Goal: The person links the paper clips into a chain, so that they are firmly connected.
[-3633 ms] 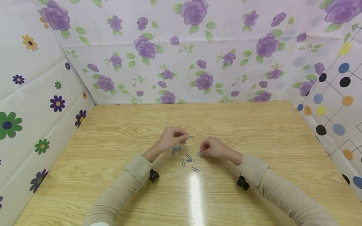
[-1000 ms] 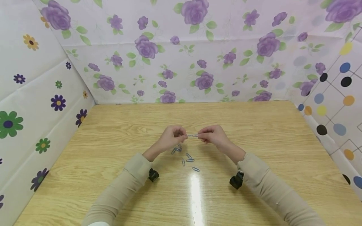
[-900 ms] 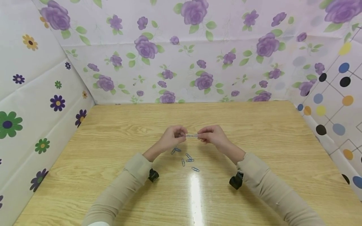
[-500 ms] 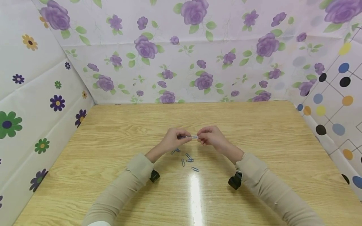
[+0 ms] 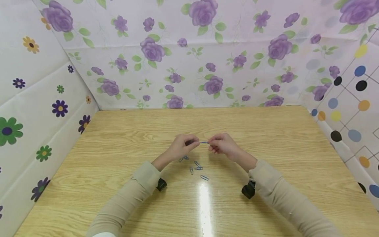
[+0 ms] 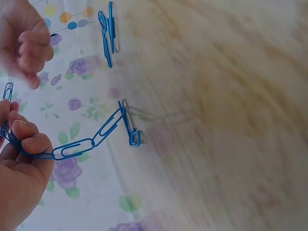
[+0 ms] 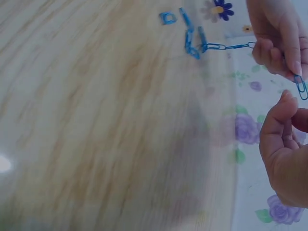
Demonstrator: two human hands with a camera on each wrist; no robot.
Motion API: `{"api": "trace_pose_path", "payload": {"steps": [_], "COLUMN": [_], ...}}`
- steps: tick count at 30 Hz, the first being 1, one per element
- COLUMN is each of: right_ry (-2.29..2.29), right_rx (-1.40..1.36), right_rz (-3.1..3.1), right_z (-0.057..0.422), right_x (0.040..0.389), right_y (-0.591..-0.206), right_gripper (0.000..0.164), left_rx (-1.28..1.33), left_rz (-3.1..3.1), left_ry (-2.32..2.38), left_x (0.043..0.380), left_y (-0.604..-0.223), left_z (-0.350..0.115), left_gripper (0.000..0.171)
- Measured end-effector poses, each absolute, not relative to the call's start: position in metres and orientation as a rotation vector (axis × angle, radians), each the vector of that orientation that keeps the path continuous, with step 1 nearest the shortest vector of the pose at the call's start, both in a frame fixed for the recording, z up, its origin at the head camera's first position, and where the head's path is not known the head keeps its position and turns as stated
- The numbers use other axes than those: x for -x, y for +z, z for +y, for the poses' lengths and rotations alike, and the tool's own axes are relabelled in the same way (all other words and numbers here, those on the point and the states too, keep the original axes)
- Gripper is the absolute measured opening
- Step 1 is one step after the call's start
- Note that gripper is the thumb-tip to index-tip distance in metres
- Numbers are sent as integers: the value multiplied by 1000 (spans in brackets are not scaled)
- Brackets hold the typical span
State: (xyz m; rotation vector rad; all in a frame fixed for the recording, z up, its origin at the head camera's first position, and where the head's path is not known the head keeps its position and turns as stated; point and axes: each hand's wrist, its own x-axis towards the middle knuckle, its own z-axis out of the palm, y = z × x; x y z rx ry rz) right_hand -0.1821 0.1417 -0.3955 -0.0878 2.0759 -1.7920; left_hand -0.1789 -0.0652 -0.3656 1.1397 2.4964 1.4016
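Observation:
In the left wrist view, my left hand (image 6: 24, 159) pinches a chain of linked blue paper clips. One end clip (image 6: 7, 92) sticks up past the fingertips, and the linked clips (image 6: 74, 148) trail down from the hand toward the table. My right hand (image 5: 223, 144) is raised just right of that end clip, fingers loosely bent. The right wrist view shows the end clip (image 7: 301, 87) near the right index fingertip, with a small gap; part of the thumb is cut off by the frame. Several loose paper clips (image 5: 197, 165) lie below the hands.
A wood-grain table (image 5: 133, 131) spreads under both arms, with a bright light reflection (image 5: 204, 204) near the front. A single paper clip (image 5: 204, 177) lies closest to me. Flower-patterned sheets (image 5: 189, 56) stand behind and at the left; a dotted sheet stands at the right.
The right hand rose from the table with a paper clip and met the clip in the left hand. Its fingers have since come off the end clip and shifted slightly right.

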Motion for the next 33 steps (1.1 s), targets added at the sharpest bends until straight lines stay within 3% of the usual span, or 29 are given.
{"api": "trace_pose_path", "payload": {"steps": [9,33], "right_ry": [-1428,-1198], "right_rx": [282,457], "right_rz": [2372,2577], "right_z": [145,112], "right_x": [173,151], "right_y": [-417,-427], "right_gripper": [15,9], "left_rx": [-1060,-912], "left_rz": [2486,2486], "left_ry": [1432,1432], "left_x": [181,189], "left_y": [-365,-363], "left_z": [-69,-72], "left_gripper": [12,14]}}
